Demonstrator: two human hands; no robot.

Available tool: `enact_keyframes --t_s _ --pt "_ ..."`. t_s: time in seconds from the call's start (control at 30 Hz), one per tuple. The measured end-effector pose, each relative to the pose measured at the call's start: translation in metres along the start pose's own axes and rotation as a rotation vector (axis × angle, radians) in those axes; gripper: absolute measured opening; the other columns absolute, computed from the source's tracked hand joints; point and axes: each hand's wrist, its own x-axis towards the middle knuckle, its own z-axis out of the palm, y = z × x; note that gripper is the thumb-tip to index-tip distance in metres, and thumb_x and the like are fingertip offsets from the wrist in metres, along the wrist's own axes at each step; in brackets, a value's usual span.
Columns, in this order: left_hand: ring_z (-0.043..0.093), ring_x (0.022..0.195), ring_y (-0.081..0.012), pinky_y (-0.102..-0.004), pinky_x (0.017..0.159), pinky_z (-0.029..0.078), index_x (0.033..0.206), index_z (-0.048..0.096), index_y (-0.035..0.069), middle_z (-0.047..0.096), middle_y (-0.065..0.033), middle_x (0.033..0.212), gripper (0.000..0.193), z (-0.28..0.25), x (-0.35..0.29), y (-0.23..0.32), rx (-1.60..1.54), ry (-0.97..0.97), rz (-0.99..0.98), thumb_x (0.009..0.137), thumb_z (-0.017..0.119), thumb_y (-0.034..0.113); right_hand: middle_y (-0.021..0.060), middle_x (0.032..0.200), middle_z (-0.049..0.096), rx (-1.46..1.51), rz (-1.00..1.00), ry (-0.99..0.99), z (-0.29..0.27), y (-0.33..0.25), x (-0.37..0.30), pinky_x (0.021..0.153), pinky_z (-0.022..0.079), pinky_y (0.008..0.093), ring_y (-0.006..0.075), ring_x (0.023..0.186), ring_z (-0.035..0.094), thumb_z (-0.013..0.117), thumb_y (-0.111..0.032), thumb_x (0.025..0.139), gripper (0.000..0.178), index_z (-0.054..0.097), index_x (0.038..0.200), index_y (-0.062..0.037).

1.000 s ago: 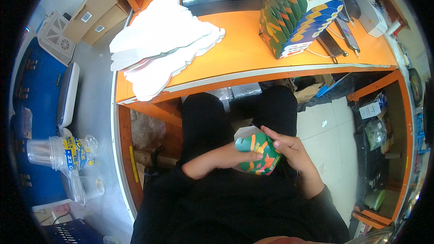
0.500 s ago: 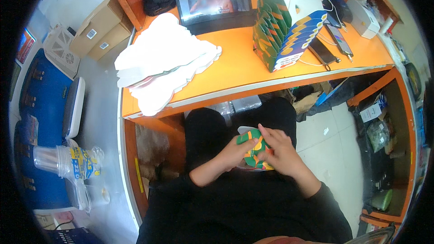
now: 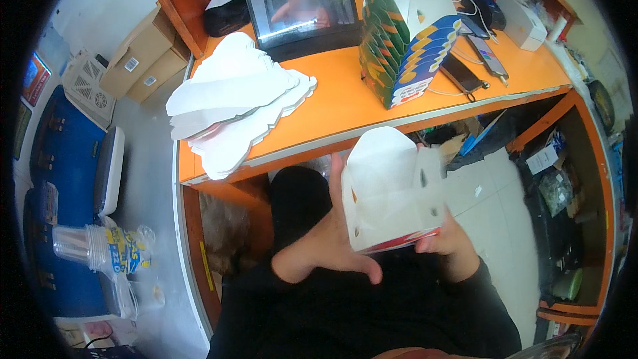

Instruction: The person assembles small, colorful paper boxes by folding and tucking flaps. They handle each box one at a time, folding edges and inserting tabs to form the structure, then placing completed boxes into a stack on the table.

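Note:
A paper takeaway box (image 3: pixel 385 193), white inside with a red printed edge, is held over my lap with its inner side facing up. My right hand (image 3: pixel 454 242) grips its lower right corner, the thumb on the near edge and the fingers hidden behind. My left hand (image 3: pixel 325 239) lies along the box's left side, fingers stretched upward and thumb spread away below it. On the desk, a nested stack of green and blue printed boxes (image 3: pixel 405 53) stands upright. A pile of flat white box blanks (image 3: pixel 232 93) lies to its left.
A tablet (image 3: pixel 302 13) playing a video stands at the back of the orange desk (image 3: pixel 332 103). Phones (image 3: pixel 462 73) and cables lie at the right. Stacked plastic cups (image 3: pixel 100 247) rest on the grey side counter, with cardboard boxes (image 3: pixel 143 60) farther back. Shelves (image 3: pixel 585 226) line the right.
The box, earlier folded between both hands with its green side showing, is now opened up and raised toward the desk. My left thumb has come away from it. The view has shifted slightly.

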Motion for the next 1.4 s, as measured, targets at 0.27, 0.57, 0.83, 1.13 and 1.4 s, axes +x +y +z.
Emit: enact_keyframes --t_s 0.27,0.57,0.83,1.13,1.4 --pt "0.016 0.144 -0.0353 -0.0489 0.115 0.021 0.141 -0.037 0.012 0.008 -0.0231 0.151 0.135 0.010 0.003 -0.017 -0.018 0.212 0.212 0.078 0.075 0.056 0.0209 0.158 0.006 0.083 -0.064 0.064 0.024 0.004 0.002 0.117 0.009 0.0424 0.0305 0.148 0.010 0.074 -0.068 0.069 0.139 -0.014 0.151 0.0012" --pt "0.041 0.134 -0.0323 -0.0487 0.106 0.040 0.148 0.004 0.010 0.035 -0.0211 0.146 0.110 -0.038 -0.008 0.004 -1.079 -0.319 -0.448 0.077 0.077 0.051 0.0197 0.114 0.064 -0.372 -0.422 -0.238 -0.039 -0.071 0.018 0.088 0.050 0.0369 0.0294 0.103 0.064 0.052 -0.027 0.099 0.033 0.067 0.108 0.0005" --pt "0.056 0.123 -0.0284 -0.0421 0.097 0.051 0.143 0.036 0.007 0.051 -0.0204 0.137 0.084 -0.025 0.026 -0.018 -1.119 -0.405 -0.597 0.082 0.071 0.053 0.0194 0.100 0.071 -0.613 0.062 -1.382 -0.015 -0.125 0.059 0.075 0.053 0.0344 0.0298 0.087 0.067 0.064 -0.012 0.086 0.020 0.070 0.099 0.0010" --pt "0.025 0.140 -0.0404 -0.0458 0.115 0.025 0.148 0.000 -0.004 0.020 -0.0286 0.147 0.136 -0.081 0.154 -0.021 0.617 0.567 0.199 0.063 0.085 0.060 0.0213 0.101 0.069 -1.170 -0.289 -0.349 -0.060 -0.248 0.130 0.075 0.052 0.0362 0.0309 0.084 0.064 0.071 -0.023 0.078 0.031 0.070 0.101 -0.0018" --pt "0.040 0.126 -0.0385 -0.0467 0.109 0.034 0.145 0.011 -0.006 0.034 -0.0268 0.133 0.126 -0.065 0.193 -0.054 0.633 0.590 0.082 0.057 0.092 0.035 0.0231 0.102 0.068 -1.722 0.185 -0.268 -0.134 -0.237 0.246 0.075 0.052 0.0377 0.0319 0.081 0.062 0.077 -0.033 0.071 0.043 0.069 0.102 -0.0043"
